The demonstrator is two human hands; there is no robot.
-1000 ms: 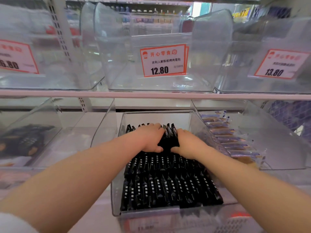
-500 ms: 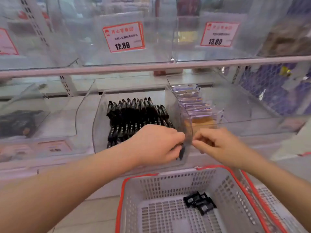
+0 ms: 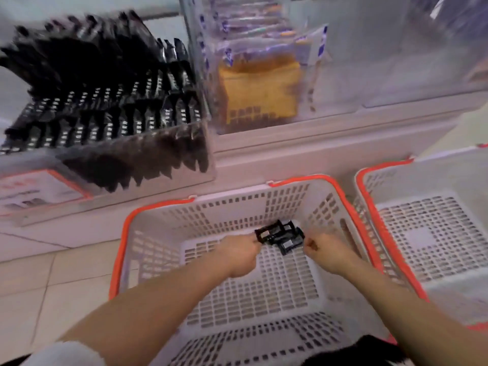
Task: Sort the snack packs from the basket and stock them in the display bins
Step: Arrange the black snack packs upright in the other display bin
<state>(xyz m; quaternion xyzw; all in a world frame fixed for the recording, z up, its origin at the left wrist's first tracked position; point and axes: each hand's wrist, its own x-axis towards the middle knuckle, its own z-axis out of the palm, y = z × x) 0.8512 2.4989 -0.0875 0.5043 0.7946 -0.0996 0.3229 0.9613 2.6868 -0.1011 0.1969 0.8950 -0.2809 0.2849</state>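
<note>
We reach both bare forearms forward and down, converging toward each other. Our left hand (image 3: pixel 241 253) is curled, its fingertips (image 3: pixel 255 240) pinched together at the far end. Our right hand (image 3: pixel 326 250) is loosely curled, its fingers (image 3: pixel 309 244) bent inward, knuckles facing left.

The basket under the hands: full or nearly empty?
Nearly empty. The basket shows bare perforated floor, with only a small cluster of black snack packs left, between left hand and right hand.
</note>
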